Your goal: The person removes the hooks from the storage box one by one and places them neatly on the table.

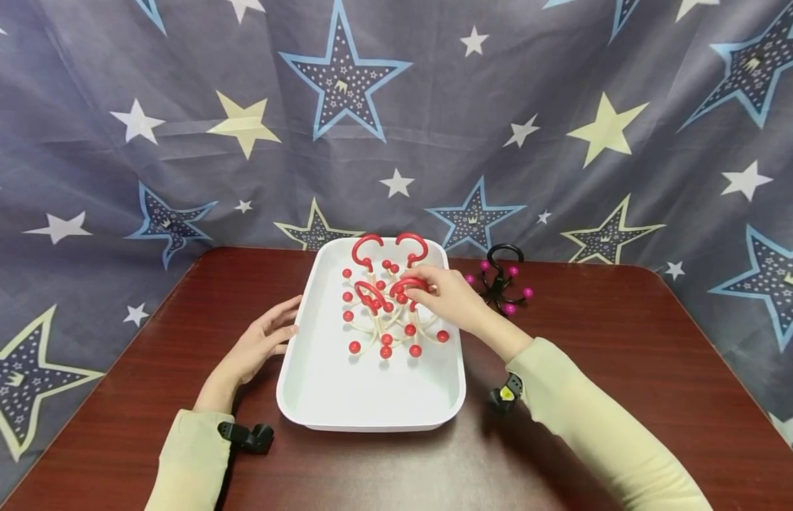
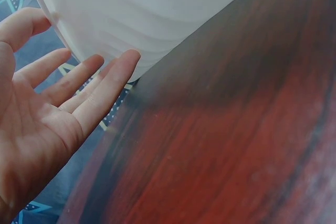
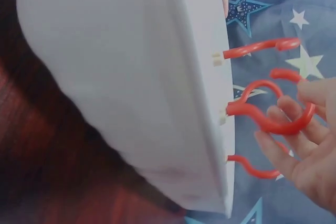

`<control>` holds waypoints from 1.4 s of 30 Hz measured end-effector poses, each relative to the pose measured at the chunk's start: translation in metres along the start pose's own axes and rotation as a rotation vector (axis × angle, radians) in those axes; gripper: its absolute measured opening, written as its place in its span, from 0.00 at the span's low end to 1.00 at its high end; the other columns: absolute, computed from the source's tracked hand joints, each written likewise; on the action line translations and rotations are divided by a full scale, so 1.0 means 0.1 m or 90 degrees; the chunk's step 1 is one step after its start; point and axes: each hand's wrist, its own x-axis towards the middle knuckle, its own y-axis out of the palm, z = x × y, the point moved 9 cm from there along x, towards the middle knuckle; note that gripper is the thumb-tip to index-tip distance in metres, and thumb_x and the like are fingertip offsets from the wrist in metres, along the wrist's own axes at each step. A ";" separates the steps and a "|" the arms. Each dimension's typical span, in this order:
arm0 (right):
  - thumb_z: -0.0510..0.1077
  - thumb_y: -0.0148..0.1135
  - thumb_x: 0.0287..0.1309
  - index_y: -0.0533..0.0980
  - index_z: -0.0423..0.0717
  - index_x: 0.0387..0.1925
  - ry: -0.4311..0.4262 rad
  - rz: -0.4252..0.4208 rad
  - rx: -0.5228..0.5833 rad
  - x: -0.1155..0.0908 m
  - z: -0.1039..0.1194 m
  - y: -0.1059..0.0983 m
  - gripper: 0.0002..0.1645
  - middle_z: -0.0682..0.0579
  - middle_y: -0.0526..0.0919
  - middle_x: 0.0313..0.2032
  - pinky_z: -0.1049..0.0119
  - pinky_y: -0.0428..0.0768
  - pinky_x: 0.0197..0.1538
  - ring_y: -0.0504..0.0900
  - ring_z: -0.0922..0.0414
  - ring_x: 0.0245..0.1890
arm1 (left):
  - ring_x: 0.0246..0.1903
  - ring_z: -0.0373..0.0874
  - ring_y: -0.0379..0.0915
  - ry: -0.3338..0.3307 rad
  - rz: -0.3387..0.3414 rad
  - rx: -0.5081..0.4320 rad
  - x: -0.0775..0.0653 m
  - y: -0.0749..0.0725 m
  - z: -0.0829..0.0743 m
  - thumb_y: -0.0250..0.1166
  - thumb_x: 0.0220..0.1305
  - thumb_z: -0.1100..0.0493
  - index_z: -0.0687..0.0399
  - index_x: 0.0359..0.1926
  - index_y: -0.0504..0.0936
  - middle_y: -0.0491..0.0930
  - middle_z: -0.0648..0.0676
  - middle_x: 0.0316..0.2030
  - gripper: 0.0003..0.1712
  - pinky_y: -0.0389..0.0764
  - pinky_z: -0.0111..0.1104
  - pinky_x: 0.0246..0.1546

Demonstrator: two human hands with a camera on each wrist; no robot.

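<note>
A white tray [image 1: 326,397] lies lengthwise before me. In it stand several small hook hangers with red curved tops, cream arms and red ball tips, among them a front left hanger [image 1: 373,294] and a back left hanger [image 1: 368,248]. My right hand [image 1: 442,292] pinches the red hook of the front right hanger [image 3: 286,125] between thumb and fingers. The left hand [image 1: 262,341] rests at the tray's left side, its fingers loosely extended. In the left wrist view, its fingertips [image 2: 132,56] lie right by the tray's outer wall [image 2: 152,14].
A black hook hanger with magenta ball tips [image 1: 496,287] stands on the brown table [image 1: 613,355], just right of the tray. Behind the table hangs a grey-blue cloth [image 1: 434,106] printed with stars. Black wrist cameras sit on both wrists.
</note>
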 end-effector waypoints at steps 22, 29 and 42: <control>0.58 0.61 0.57 0.78 0.54 0.48 -0.047 0.099 -0.178 0.37 0.59 0.36 0.20 0.58 0.83 0.33 0.69 0.76 0.37 0.78 0.62 0.33 | 0.45 0.31 0.77 -0.002 0.002 -0.008 0.00 0.00 0.00 0.55 0.68 0.57 0.54 0.72 0.51 0.58 0.68 0.66 0.36 0.82 0.34 0.40; 0.47 0.61 0.60 0.79 0.53 0.51 -0.063 0.107 -0.268 0.43 0.67 0.48 0.17 0.57 0.86 0.39 0.71 0.75 0.33 0.79 0.60 0.31 | 0.45 0.32 0.77 0.001 0.003 -0.013 0.00 0.01 0.01 0.55 0.68 0.57 0.54 0.72 0.52 0.58 0.68 0.66 0.36 0.82 0.35 0.41; 0.43 0.61 0.59 0.82 0.53 0.46 -0.106 0.066 -0.233 0.47 0.83 0.33 0.13 0.56 0.85 0.42 0.66 0.78 0.46 0.82 0.59 0.42 | 0.44 0.31 0.77 -0.010 -0.006 -0.003 -0.01 0.00 0.02 0.56 0.67 0.56 0.54 0.72 0.51 0.58 0.67 0.66 0.36 0.82 0.34 0.41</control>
